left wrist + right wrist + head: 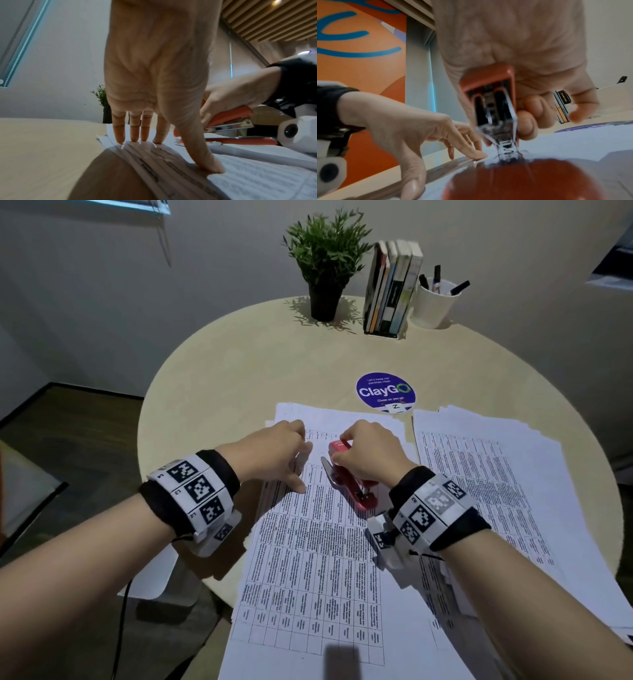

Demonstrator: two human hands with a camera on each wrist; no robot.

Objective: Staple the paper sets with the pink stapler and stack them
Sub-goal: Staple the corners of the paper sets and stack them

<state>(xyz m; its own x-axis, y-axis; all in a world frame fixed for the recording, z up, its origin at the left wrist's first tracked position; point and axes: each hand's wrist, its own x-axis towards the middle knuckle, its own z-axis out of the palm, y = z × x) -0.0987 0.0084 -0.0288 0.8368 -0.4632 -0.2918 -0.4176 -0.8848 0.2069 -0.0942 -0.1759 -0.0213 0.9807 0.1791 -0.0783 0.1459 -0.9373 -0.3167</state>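
Observation:
A stack of printed paper sets lies in front of me on the round table. My left hand presses its straight fingers and thumb on the stack's upper left edge. My right hand grips the top arm of the pink stapler, fingers curled round it. The stapler sits on the sheets near their top left corner with its arm raised off the base. Its front end is hidden under my right hand.
A second pile of printed sheets lies to the right. A blue round sticker is beyond the papers. At the table's far edge stand a potted plant, upright books and a white cup of markers.

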